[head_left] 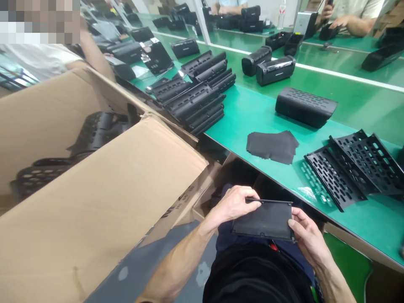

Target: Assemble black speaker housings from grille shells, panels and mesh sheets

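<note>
Head view, seated at the green bench [252,113]. My left hand [235,205] and right hand [307,237] together hold a flat black panel [263,219] over my lap, below the near edge of the bench. The left hand is closed on the panel's upper left corner, fingers curled over its top edge; the right hand grips the right end, thumb pressed on the face near the lower right corner. The panel lies nearly level, its long side running left to right.

On the bench, just beyond the panel, rests a small stack of dark cloth sheets [273,146]. To their right lie perforated black grilles [353,168], overlapping one another. Behind the sheets sits an assembled black speaker [304,106]; two more speakers [268,65] stand farther back. A pile of black housings [195,90] occupies the left of the bench. An open cardboard box [104,185] at my left contains further perforated parts. Other people's arms [347,21] show at the far side.
</note>
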A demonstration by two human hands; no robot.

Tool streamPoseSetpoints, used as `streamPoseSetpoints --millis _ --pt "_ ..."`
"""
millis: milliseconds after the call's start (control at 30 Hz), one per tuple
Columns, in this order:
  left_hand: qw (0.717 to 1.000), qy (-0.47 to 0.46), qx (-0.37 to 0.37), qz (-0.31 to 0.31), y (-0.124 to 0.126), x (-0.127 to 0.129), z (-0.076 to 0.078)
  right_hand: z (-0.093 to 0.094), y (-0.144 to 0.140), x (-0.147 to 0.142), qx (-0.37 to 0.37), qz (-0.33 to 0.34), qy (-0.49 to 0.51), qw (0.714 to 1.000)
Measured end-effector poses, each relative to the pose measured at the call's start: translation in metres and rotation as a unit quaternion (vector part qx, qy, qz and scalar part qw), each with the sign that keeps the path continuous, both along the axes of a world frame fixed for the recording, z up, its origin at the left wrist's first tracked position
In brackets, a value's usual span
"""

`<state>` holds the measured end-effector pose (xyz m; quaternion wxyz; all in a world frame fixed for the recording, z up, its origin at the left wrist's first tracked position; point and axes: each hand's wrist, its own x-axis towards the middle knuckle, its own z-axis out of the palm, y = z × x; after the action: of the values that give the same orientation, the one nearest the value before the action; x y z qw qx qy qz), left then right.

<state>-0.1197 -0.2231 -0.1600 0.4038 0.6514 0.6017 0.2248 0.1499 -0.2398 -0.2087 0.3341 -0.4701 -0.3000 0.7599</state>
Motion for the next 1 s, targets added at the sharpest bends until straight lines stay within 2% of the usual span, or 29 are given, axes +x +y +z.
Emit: streamPoseSetpoints --millis 333,467,600,733,800,867,1000 --pt "0.999 -0.048 0.014 -0.012 -0.006 -0.001 0.008 -0.006 0.003 0.005 0.057 -0.002 -0.053 0.997" --pt "0.988 -0.153 -0.015 0.025 -0.012 -0.008 0.007 -0.002 0.000 0.007 0.049 -0.022 -0.039 0.998" --pt "0.946 -0.305 -0.063 0.092 -0.026 -0.022 -0.009 0.003 -0.001 0.009 0.033 -0.030 -0.015 0.999" --pt "0.897 -0.392 -0.182 0.094 -0.048 -0.028 -0.036 0.005 0.002 0.009 0.011 -0.043 -0.005 0.999" --pt "0.877 -0.420 -0.215 0.092 -0.056 -0.025 -0.045 0.003 0.003 0.009 0.006 -0.037 -0.003 0.999" --pt "0.875 -0.425 -0.210 0.091 -0.061 -0.021 -0.049 0.000 0.005 0.008 0.009 -0.028 -0.003 1.000" --pt "0.903 -0.388 -0.165 0.089 -0.064 -0.017 -0.042 -0.005 0.007 0.009 0.032 -0.039 -0.030 0.998"
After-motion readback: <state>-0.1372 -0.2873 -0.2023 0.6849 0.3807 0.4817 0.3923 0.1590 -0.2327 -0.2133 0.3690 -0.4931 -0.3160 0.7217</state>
